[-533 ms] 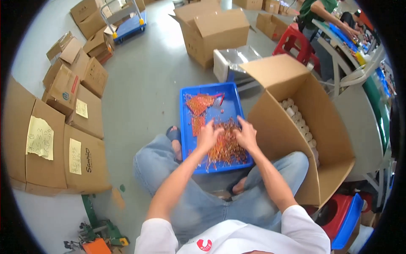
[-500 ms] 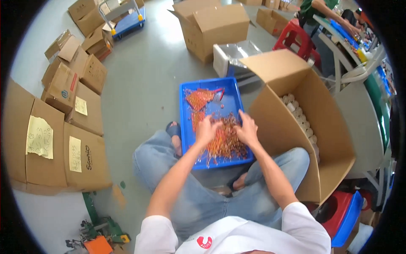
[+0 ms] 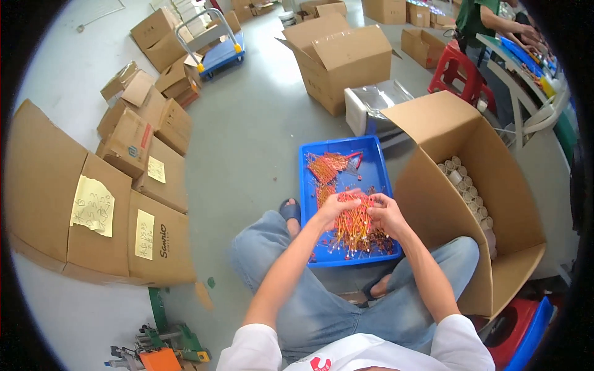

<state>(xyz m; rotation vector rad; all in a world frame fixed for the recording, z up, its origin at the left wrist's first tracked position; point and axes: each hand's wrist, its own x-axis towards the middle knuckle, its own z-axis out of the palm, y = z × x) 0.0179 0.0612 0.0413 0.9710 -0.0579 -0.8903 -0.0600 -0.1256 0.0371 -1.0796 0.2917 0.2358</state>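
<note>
My left hand [image 3: 335, 209] and my right hand [image 3: 387, 216] are close together over a shallow blue tray [image 3: 373, 167] on the floor between my legs. Both are closed around the upper end of a bundle of thin orange-and-yellow wire pieces [image 3: 354, 230] with reddish tops. The lower ends fan out towards me, with small pale tips. Beneath and beside the bundle, brownish small parts [image 3: 382, 246] lie loose. Another heap of orange wire pieces [image 3: 327, 167] rests at the tray's far left. A red-handled tool [image 3: 357, 156], its kind unclear, lies near the far edge.
To my right stands an open carton [image 3: 427, 182] holding white cylindrical rolls [image 3: 468, 191]. Stacked cartons [image 3: 158, 229] line the left wall. Ahead are another open carton [image 3: 346, 62], a blue trolley [image 3: 221, 55] and a red stool [image 3: 455, 74]. A person in green [image 3: 476, 21] works at a bench.
My hands, apart over the loose pieces before, have come together and lifted a bundle of wire pieces. The whole view has shifted, so the surroundings appear further right and lower.
</note>
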